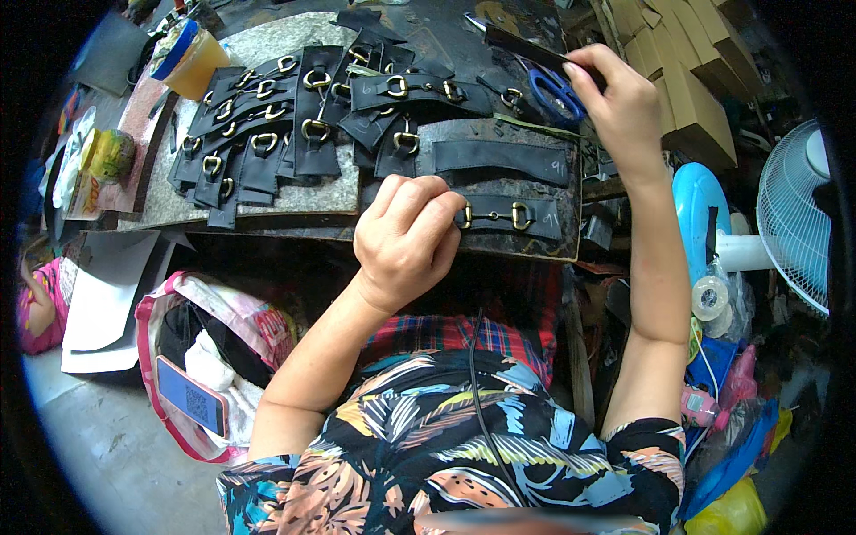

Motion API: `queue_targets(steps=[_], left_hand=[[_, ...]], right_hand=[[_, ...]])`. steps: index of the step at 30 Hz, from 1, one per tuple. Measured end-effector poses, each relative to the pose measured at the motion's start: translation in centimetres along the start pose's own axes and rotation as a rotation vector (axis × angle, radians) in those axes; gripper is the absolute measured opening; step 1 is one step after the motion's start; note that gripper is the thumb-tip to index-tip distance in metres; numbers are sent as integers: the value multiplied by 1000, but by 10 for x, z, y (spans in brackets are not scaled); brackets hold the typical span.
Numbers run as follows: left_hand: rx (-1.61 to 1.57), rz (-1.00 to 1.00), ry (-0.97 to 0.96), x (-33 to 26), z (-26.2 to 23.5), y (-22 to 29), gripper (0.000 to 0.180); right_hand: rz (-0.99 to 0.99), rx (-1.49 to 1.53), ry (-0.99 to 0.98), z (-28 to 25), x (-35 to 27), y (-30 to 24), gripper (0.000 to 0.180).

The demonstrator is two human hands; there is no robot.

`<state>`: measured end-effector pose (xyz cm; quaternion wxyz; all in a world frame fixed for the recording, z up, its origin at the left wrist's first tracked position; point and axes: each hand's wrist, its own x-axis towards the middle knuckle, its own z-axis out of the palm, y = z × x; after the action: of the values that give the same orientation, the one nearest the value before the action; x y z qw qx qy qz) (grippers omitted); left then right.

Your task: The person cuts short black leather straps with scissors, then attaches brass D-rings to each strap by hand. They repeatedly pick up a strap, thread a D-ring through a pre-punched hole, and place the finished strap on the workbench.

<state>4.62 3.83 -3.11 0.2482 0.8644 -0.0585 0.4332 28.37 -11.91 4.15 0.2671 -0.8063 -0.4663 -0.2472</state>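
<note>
My left hand (pixel 406 234) is closed, its curled fingers at the left end of a black leather strap with brass-coloured bit hardware (pixel 513 215). What those fingers hold, if anything, is hidden. Raised at the far right of the table, my right hand (pixel 617 107) pinches a thin dark flat strip (pixel 524 45) that points to the left. Blue-handled scissors (pixel 555 93) lie just below that strip. Between my hands, a plain black strap (pixel 499 162) lies flat. Many more black straps with brass-coloured rings (pixel 264 89) are piled to the left.
A plastic tub with a blue rim (pixel 198 68) holds something yellowish at the back left. A white fan (pixel 795 214) and cardboard boxes (pixel 691 98) stand on the right. Below the table's left side are a pink-edged bag (pixel 165 392), a phone (pixel 192 397) and white sheets (pixel 105 303).
</note>
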Motion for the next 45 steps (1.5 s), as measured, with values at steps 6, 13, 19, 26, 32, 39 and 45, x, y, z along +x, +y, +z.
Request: queue_targets(steps=[6, 13, 19, 26, 32, 39, 45], left_hand=[[-8, -18, -46, 2, -4, 0, 35], [-13, -22, -39, 3, -1, 1, 33], [-23, -46, -56, 2, -1, 3, 33], [12, -38, -57, 4, 0, 3, 33], [2, -55, -56, 3, 0, 4, 31], [5, -49, -62, 4, -1, 3, 32], [13, -20, -47, 3, -1, -1, 31]], right_hand=[[-200, -302, -169, 41, 7, 0, 12], [-40, -118, -255, 28, 1, 2, 15], [-74, -47, -176, 21, 1, -2, 15], [-215, 8, -214, 32, 12, -34, 21], [-266, 42, -309, 49, 17, -51, 43], [-297, 95, -294, 51, 22, -57, 44], [-337, 259, -102, 2, 15, -57, 46]])
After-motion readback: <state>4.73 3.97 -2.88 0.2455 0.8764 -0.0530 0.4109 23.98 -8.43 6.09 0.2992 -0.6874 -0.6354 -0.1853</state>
